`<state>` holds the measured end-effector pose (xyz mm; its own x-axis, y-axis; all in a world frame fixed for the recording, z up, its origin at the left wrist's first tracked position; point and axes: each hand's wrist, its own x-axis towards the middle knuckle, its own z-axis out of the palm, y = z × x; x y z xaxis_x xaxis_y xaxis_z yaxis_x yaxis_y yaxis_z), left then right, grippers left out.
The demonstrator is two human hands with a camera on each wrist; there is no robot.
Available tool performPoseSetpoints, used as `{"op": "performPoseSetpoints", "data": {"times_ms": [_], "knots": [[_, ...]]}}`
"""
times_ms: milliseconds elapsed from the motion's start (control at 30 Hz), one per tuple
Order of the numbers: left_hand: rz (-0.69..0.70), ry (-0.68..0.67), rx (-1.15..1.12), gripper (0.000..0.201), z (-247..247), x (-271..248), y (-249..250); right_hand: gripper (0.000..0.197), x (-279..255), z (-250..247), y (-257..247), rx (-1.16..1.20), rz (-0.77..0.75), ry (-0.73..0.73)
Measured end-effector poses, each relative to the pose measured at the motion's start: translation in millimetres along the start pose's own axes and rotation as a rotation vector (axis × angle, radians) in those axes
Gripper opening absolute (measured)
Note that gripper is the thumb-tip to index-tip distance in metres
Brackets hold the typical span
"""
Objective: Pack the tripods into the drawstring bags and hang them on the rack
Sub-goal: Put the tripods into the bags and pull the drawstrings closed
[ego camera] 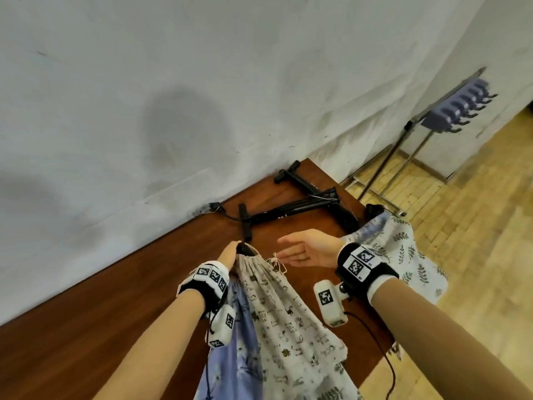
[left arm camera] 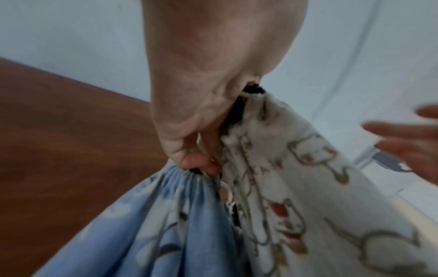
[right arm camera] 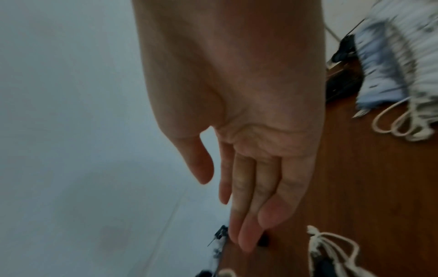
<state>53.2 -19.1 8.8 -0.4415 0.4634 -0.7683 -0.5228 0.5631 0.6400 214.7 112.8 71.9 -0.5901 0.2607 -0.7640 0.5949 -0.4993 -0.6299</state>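
My left hand (ego camera: pixel 230 255) grips the gathered necks of two drawstring bags above the table: a beige cat-print bag (ego camera: pixel 282 316) and a blue bag (ego camera: pixel 239 359) beside it. A black tripod end (ego camera: pixel 245 249) pokes out of the beige bag's neck. In the left wrist view my fingers (left arm camera: pixel 201 165) curl round the blue bag (left arm camera: pixel 166 224) and the cat-print bag (left arm camera: pixel 308 196). My right hand (ego camera: pixel 302 251) hovers open, palm up, just right of the bag's white cord (ego camera: pixel 278 262). Two folded black tripods (ego camera: pixel 300 210) lie on the table near the wall.
A leaf-print bag (ego camera: pixel 403 255) lies on the brown table's (ego camera: pixel 115 298) right end. A metal rack (ego camera: pixel 403 157) with a purple hook bar (ego camera: pixel 458 106) stands on the wooden floor at the far right. The white wall runs along the table's far edge.
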Motion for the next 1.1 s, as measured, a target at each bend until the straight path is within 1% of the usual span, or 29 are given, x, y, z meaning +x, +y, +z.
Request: {"op": "performPoseSetpoints", "data": {"times_ms": [67,100,133,200,267,333,400,467,567,633,700,767,800,833,867,900,967,1033,1100], "knots": [[-0.026,0.028,0.059,0.031,-9,24,-12,0.031,-2,-23,15,0.0,0.005,0.084],[-0.024,0.037,0.085,0.033,-12,32,-16,0.031,-3,-34,22,-0.006,0.015,0.138],[-0.026,0.053,0.126,0.038,-12,42,-20,0.032,-4,-47,29,0.001,0.032,0.199],[-0.048,0.136,0.325,0.052,-17,46,-22,0.033,-5,-69,40,0.055,0.062,0.317],[-0.059,0.203,0.509,0.057,-16,41,-19,0.033,-6,-89,45,0.127,0.047,0.395],[-0.027,0.232,0.7,0.052,-12,36,-14,0.031,-9,-105,44,0.201,0.016,0.422],[0.025,0.311,0.86,0.046,-8,34,-8,0.023,-15,-119,42,0.249,-0.026,0.45],[0.057,0.414,0.929,0.046,-5,33,-2,0.019,-21,-134,41,0.284,-0.07,0.481],[0.188,0.534,1.014,0.044,8,30,7,0.018,-29,-161,41,0.252,-0.099,0.541],[0.263,0.543,1.089,0.043,24,23,16,0.016,-34,-178,41,0.202,-0.112,0.576],[0.312,0.511,1.15,0.043,44,15,24,0.016,-35,-193,41,0.134,-0.154,0.588],[0.367,0.457,1.186,0.042,65,9,29,0.018,-30,-205,41,-0.038,-0.211,0.615],[0.393,0.434,1.209,0.041,80,4,30,0.022,-27,-214,42,-0.197,-0.245,0.641],[0.42,0.414,1.233,0.041,94,1,31,0.027,-22,-222,42,-0.401,-0.281,0.658],[0.428,0.392,1.258,0.041,112,-3,30,0.032,-19,-229,42,-0.634,-0.298,0.644],[0.437,0.366,1.288,0.041,127,-6,30,0.039,-14,-237,42,-0.871,-0.289,0.61],[0.437,0.321,1.33,0.04,160,-10,28,0.049,-4,-255,45,-1.289,-0.208,0.507],[0.43,0.287,1.332,0.037,190,-11,26,0.05,6,-271,48,-1.582,-0.119,0.41],[0.408,0.255,1.337,0.034,213,-10,22,0.047,13,-277,54,-1.804,-0.083,0.366]]}}
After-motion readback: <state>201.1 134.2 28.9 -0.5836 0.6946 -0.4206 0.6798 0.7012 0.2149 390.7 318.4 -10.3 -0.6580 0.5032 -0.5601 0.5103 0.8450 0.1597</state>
